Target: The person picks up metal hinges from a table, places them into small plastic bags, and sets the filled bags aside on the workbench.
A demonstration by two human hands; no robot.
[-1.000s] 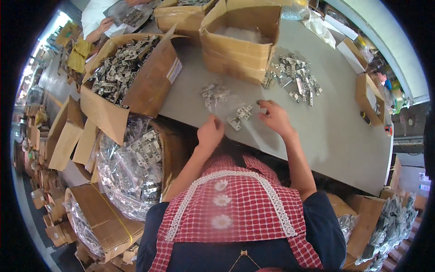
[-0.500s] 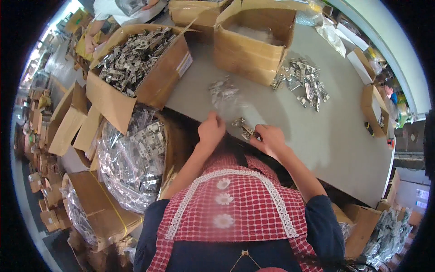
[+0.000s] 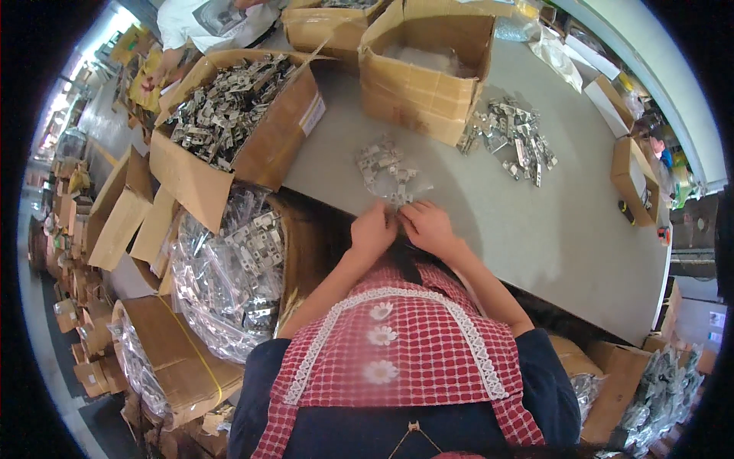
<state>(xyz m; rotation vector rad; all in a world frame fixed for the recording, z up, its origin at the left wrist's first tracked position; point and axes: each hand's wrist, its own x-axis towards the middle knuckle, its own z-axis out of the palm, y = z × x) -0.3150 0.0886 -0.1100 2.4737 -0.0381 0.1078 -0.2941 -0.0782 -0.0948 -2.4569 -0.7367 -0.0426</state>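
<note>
A clear plastic bag (image 3: 380,170) holding several small metal hinge parts lies on the table in front of me, its near end at my fingers. My left hand (image 3: 374,231) is closed in a pinch at that near end. Beside it, almost touching, my right hand (image 3: 428,226) has its fingers bent and pressed together on the bag's near end too. A few hinge parts (image 3: 400,197) show just past my fingertips. Exactly what lies between the fingers is partly hidden.
Loose metal parts (image 3: 521,141) lie in a pile to the right. An open carton (image 3: 420,103) stands behind the bag. On the left are a carton full of metal parts (image 3: 229,107) and one of filled bags (image 3: 229,283). Another person (image 3: 218,23) is at the far left.
My right hand has moved left to meet my left hand, which shifted slightly right. The hinge parts that lay by the right hand are now at the bag's near end.
</note>
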